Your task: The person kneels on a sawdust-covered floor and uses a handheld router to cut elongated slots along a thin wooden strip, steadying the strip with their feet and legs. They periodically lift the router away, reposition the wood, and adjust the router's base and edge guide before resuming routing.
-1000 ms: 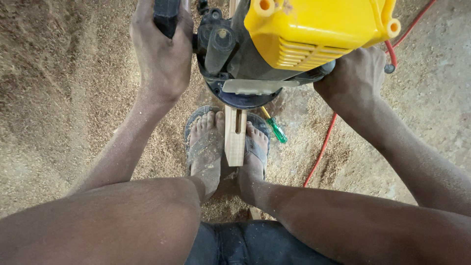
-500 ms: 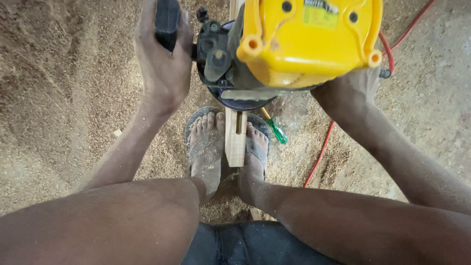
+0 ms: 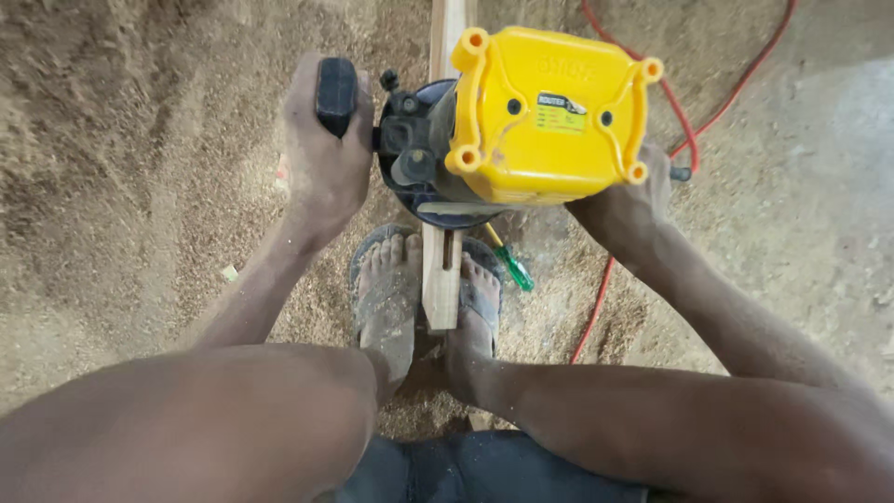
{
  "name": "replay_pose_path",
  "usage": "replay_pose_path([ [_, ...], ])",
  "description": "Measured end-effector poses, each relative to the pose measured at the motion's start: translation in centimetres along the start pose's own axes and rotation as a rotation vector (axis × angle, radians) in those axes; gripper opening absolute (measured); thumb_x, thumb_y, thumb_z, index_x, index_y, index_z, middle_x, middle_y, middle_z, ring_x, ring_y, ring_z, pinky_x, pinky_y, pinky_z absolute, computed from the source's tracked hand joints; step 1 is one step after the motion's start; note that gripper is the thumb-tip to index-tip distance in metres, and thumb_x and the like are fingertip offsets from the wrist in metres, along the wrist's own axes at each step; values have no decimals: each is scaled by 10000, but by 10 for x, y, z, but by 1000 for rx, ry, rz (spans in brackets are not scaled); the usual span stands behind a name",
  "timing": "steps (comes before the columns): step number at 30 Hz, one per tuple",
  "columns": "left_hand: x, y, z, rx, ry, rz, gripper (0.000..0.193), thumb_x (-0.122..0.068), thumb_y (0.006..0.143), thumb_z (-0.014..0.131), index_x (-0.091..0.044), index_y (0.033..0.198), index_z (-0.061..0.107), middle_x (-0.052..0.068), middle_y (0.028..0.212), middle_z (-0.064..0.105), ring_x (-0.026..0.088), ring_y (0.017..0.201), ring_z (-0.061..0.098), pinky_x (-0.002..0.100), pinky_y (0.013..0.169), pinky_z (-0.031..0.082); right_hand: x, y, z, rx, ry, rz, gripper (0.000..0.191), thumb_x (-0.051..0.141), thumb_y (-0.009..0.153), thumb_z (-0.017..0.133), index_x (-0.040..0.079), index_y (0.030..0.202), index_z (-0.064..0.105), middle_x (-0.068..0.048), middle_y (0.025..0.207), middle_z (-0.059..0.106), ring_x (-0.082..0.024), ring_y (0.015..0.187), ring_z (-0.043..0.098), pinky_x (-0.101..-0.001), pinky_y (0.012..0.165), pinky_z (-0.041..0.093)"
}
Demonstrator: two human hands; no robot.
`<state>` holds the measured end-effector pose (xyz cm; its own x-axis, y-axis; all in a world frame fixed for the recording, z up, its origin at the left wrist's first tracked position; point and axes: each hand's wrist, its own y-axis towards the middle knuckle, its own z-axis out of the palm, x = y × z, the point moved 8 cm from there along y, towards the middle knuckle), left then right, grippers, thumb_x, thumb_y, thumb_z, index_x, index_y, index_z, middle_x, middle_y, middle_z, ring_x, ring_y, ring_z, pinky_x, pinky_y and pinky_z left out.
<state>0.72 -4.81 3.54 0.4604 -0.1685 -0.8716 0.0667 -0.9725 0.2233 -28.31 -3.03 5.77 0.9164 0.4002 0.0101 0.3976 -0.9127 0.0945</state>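
Observation:
A yellow-topped power router [image 3: 545, 116] with a black body sits on a narrow wooden strip [image 3: 440, 279] that runs away from me between my two sandalled feet [image 3: 386, 298]. My left hand [image 3: 321, 163] is closed around the router's black left handle [image 3: 336, 96]. On the other side, my right hand [image 3: 626, 205] grips the right handle, which is mostly hidden under the yellow housing. The strip's near end lies clamped between my feet, and its far end shows above the router.
Sawdust covers the ground all around. A red power cord [image 3: 708, 112] loops from the upper right down past my right wrist. A green-handled screwdriver [image 3: 510, 265] lies beside my right foot. Bare grey floor shows at the far right.
The router and both hands sit lower in view now, and more of the yellow top and the strip's far end shows. The feet and strip have stayed put.

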Motion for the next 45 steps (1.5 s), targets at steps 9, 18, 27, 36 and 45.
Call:
replay_pose_path([
  [9, 18, 37, 8, 117, -67, -181, 264, -261, 1079, 584, -77, 910, 499, -8, 798, 480, 121, 616, 471, 320, 538, 486, -20, 25, -12, 265, 9, 77, 476, 124, 841, 748, 92, 1309, 667, -94, 1020, 714, -241, 597, 655, -387, 482, 527],
  [18, 16, 11, 1, 39, -123, -175, 249, -303, 1115, 529, -91, 986, 520, -10, 829, 470, 94, 640, 473, 290, 507, 483, 1, 9, 8, 287, -93, 124, 57, 108, 938, 700, 91, 980, 735, -70, 859, 733, -200, 606, 614, -398, 570, 506],
  [27, 24, 37, 10, 78, -45, -19, 223, -243, 1095, 600, -65, 986, 523, -13, 878, 467, 115, 733, 471, 312, 608, 450, -21, 23, -14, 115, 64, -15, 444, 176, 771, 798, 25, 1178, 710, -206, 888, 703, -341, 619, 653, -457, 522, 514],
  [36, 27, 17, 17, 136, -58, -221, 326, -352, 1129, 551, -77, 965, 491, -23, 805, 455, 100, 647, 455, 300, 555, 486, -11, 11, -3, 146, -18, 78, 235, 118, 789, 754, 123, 1021, 714, -133, 845, 701, -311, 656, 659, -432, 548, 528],
  [45, 22, 26, 7, 43, -54, -123, 282, -333, 1139, 603, -94, 1021, 510, 2, 940, 470, 116, 783, 484, 311, 661, 496, -18, 16, 4, 192, -44, 130, 202, 86, 840, 727, 32, 1032, 699, -148, 917, 674, -226, 617, 655, -347, 477, 531],
])
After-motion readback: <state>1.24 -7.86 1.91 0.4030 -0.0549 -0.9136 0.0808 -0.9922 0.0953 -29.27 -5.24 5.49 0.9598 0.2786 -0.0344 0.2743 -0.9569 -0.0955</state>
